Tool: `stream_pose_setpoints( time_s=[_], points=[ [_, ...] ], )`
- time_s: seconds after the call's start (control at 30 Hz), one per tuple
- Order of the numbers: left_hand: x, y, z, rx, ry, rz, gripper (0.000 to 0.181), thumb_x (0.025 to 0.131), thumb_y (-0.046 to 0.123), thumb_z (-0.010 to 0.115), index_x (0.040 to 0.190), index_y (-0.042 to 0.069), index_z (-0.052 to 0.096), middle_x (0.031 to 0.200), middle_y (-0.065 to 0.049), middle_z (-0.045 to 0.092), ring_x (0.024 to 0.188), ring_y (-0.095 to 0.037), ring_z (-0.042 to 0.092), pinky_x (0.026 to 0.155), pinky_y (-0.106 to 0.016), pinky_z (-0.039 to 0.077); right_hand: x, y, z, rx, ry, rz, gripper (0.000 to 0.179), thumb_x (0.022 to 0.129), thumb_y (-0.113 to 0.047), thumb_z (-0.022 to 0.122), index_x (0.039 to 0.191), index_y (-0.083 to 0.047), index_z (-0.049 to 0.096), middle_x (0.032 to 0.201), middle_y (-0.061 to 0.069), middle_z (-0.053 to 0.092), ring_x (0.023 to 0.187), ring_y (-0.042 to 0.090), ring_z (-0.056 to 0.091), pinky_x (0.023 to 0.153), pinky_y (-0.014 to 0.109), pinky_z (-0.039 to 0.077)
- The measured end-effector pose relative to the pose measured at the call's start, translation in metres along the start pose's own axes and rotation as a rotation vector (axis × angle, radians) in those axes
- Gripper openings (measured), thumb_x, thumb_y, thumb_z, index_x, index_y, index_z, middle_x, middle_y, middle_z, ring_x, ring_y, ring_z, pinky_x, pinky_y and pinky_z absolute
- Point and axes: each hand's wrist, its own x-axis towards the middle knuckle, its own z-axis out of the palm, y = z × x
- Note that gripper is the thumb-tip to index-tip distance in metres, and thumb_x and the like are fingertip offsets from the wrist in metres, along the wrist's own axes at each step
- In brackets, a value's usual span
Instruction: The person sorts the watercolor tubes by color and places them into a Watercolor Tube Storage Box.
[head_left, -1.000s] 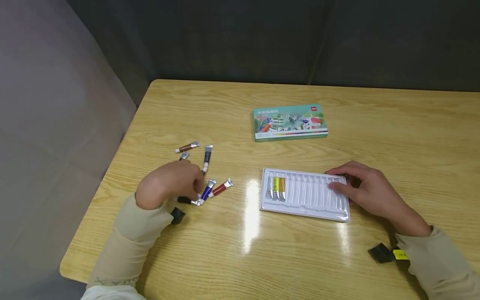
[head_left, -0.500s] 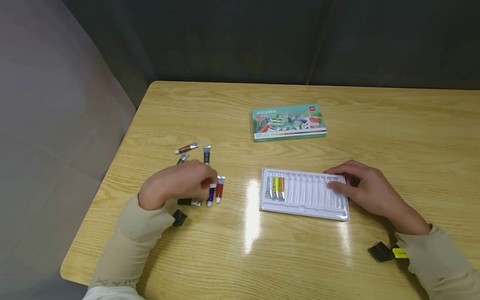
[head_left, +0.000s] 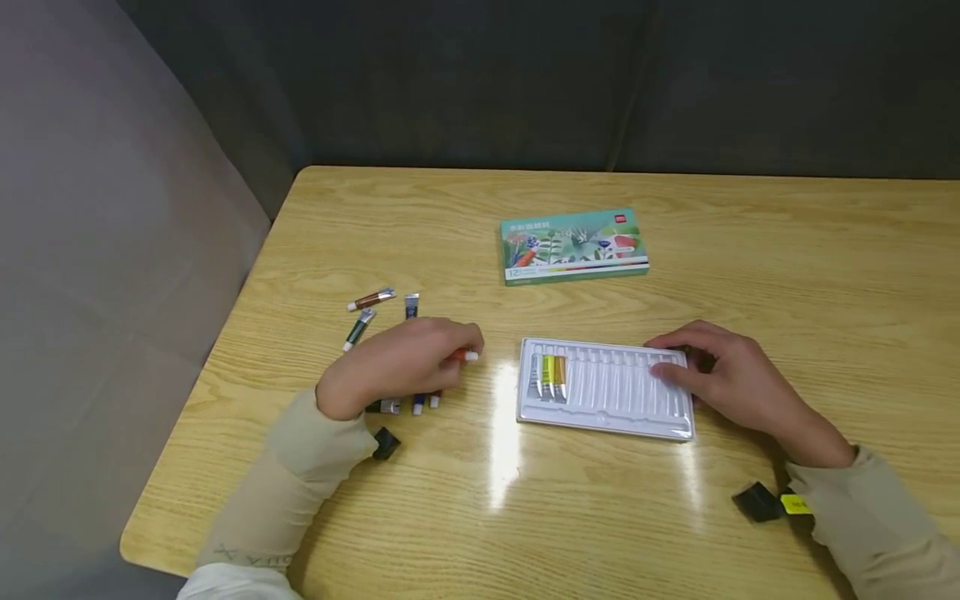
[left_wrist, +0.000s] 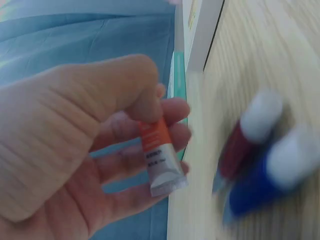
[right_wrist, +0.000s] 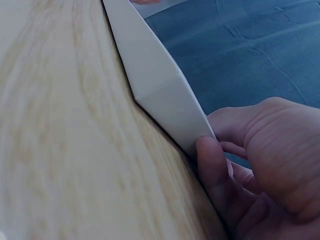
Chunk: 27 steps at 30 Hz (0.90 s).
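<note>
My left hand pinches a small orange paint tube between thumb and fingers; its white cap pokes out toward the tray. Under and behind that hand lie loose tubes: a red one, a blue one, a black one, a brown one and a dark green one. My right hand grips the right end of the white plastic tray, thumb on its edge. Three tubes lie in the tray's left slots.
A green paint box lies flat beyond the tray. The wooden table ends at the left and near edges. A dark curtain hangs behind. Black wrist-mounted devices sit by both sleeves.
My left hand has lifted the orange tube out of the loose pile and moved right toward the tray. The red and blue tubes were shifted. The right hand has stayed on the tray.
</note>
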Motion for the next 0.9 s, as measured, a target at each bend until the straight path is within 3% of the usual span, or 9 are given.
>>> stream_pose_setpoints(
  time_s=[0.23,0.47,0.57,0.73,0.9],
  points=[
    [0.017,0.011,0.007,0.089,0.098,0.094,0.018,0.096,0.005,0.054,0.109,0.014,0.064,0.087,0.001,0.057,0.08,-0.015,0.048,0.07,-0.027,0.039,0.002,-0.001,0.0,-0.008,-0.001,-0.008,0.025,0.093,-0.022,0.079,0.118,-0.022,0.077,0.098,-0.002,0.067,0.075,0.004,0.048,0.063,0.019,0.04],
    [0.031,0.023,0.011,0.101,0.118,0.158,0.015,0.097,0.007,0.056,0.109,0.014,0.063,0.089,0.001,0.059,0.083,-0.015,0.049,0.073,-0.027,0.039,0.002,-0.002,-0.001,-0.015,-0.004,0.0,0.026,0.091,-0.021,0.08,0.117,-0.021,0.077,0.095,-0.002,0.065,0.074,0.005,0.047,0.063,0.02,0.039],
    [0.038,0.031,0.012,0.112,0.122,0.176,0.013,0.099,0.009,0.057,0.11,0.013,0.063,0.089,0.001,0.058,0.082,-0.015,0.048,0.073,-0.028,0.039,0.002,-0.002,0.0,-0.012,-0.003,0.002,0.025,0.091,-0.021,0.08,0.117,-0.021,0.077,0.095,-0.003,0.065,0.074,0.005,0.047,0.063,0.02,0.039],
    [0.048,0.042,0.014,0.136,0.168,0.202,0.018,0.097,0.007,0.059,0.114,0.01,0.064,0.101,-0.001,0.061,0.084,-0.014,0.05,0.076,-0.027,0.044,0.0,-0.001,-0.001,-0.019,-0.007,0.012,0.025,0.092,-0.021,0.079,0.117,-0.021,0.077,0.096,-0.003,0.065,0.074,0.005,0.048,0.063,0.021,0.039],
    [0.058,0.053,0.018,0.143,0.157,0.171,0.022,0.095,0.006,0.06,0.117,0.01,0.065,0.107,-0.002,0.064,0.087,-0.014,0.054,0.078,-0.026,0.048,0.0,-0.001,-0.001,-0.007,-0.009,0.038,0.026,0.091,-0.021,0.08,0.117,-0.022,0.077,0.097,-0.002,0.066,0.075,0.005,0.048,0.063,0.021,0.039]
  ],
)
